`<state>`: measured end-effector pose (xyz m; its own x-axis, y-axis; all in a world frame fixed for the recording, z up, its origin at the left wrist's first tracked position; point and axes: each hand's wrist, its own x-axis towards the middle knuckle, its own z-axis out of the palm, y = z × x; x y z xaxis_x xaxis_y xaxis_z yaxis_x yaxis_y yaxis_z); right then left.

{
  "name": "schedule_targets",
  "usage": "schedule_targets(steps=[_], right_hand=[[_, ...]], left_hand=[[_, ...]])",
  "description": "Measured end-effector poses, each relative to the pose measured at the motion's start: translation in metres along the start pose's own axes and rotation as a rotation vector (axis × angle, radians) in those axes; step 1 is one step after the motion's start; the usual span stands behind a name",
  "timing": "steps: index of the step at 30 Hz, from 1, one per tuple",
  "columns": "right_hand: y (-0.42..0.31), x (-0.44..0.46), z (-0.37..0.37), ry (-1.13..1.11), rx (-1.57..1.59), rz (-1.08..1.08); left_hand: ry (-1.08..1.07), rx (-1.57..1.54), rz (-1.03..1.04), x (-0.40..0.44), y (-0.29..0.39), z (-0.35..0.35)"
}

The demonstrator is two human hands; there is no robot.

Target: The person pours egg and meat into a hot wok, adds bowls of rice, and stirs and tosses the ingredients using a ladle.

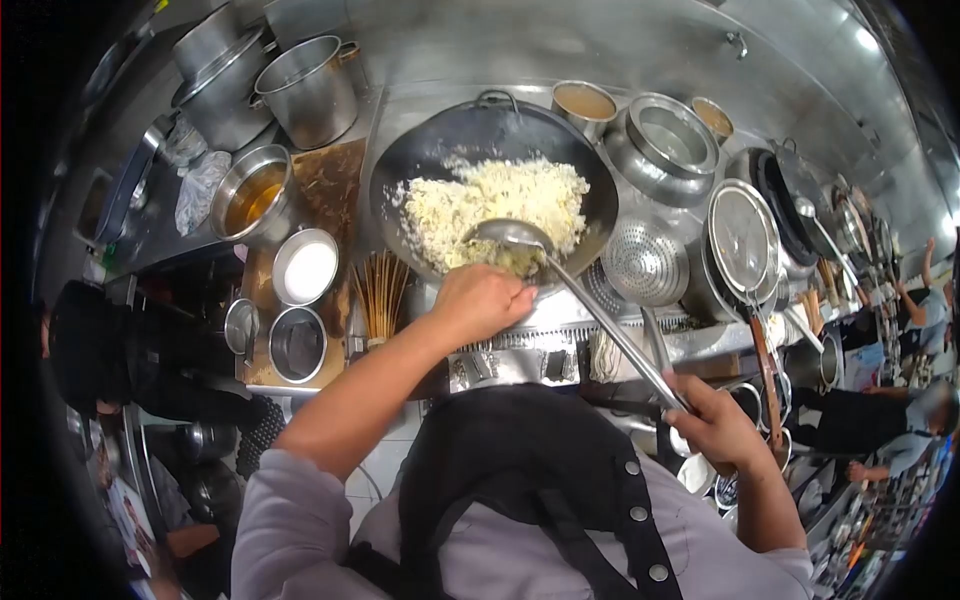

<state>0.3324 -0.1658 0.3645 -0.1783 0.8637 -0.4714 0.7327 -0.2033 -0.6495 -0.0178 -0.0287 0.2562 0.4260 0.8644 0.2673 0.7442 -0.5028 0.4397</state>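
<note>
A large black wok (400, 150) holds a loose heap of what looks like rice mixed with yellow egg (530, 190). At the wok's near rim my left hand (485, 303) is closed; the exact part under its fingers is hidden. My right hand (715, 420) is wrapped round the lower end of a long ladle handle (620, 340). The metal ladle's bowl (512, 233) rests in the near side of the food, back facing up.
Left stand a pot of yellow liquid (255, 200), a bowl of white contents (305, 268) and a bamboo brush (380, 295). Right are a perforated skimmer (645, 262), a mesh strainer (743, 235) and a lidded pot (665, 145). Other people (890, 430) stand farther off.
</note>
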Motion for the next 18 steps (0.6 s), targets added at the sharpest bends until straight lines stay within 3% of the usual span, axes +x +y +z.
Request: schedule_targets(steps=[1, 2, 5, 7, 9, 10, 11, 12, 13, 14, 18], right_hand=[[-0.006, 0.005, 0.007, 0.015, -0.002, 0.057], [0.005, 0.025, 0.022, 0.066, -0.103, -0.024], [0.018, 0.096, 0.068, 0.287, -0.263, -0.203], [0.035, 0.114, 0.095, 0.378, -0.318, -0.371], [0.019, 0.074, 0.081, 0.283, -0.257, -0.399], [0.008, 0.045, 0.067, 0.283, -0.249, -0.401], [0.000, 0.013, 0.049, 0.077, -0.039, -0.224], [-0.003, -0.004, 0.040, -0.125, 0.163, -0.045], [-0.004, -0.005, 0.041, -0.120, 0.162, -0.047], [-0.004, -0.006, 0.041, -0.098, 0.132, -0.027], [0.004, 0.051, 0.080, 0.096, -0.055, -0.093]], left_hand=[[0.082, 0.003, -0.007, 0.004, -0.009, 0.020], [0.168, 0.008, -0.003, 0.007, -0.016, 0.036], [0.150, 0.192, -0.070, -0.027, -0.003, 0.068], [-0.068, 0.178, -0.067, -0.085, 0.021, 0.059], [-0.042, 0.184, -0.017, -0.088, 0.028, 0.023], [-0.029, 0.178, 0.019, -0.092, 0.029, 0.013], [0.114, 0.091, 0.093, -0.071, 0.018, 0.005], [-0.013, 0.140, 0.035, -0.045, 0.017, -0.008], [-0.064, 0.142, 0.025, -0.022, 0.005, -0.003], [0.072, 0.101, 0.062, -0.005, -0.007, 0.010], [0.202, 0.149, 0.013, -0.018, -0.018, 0.065]])
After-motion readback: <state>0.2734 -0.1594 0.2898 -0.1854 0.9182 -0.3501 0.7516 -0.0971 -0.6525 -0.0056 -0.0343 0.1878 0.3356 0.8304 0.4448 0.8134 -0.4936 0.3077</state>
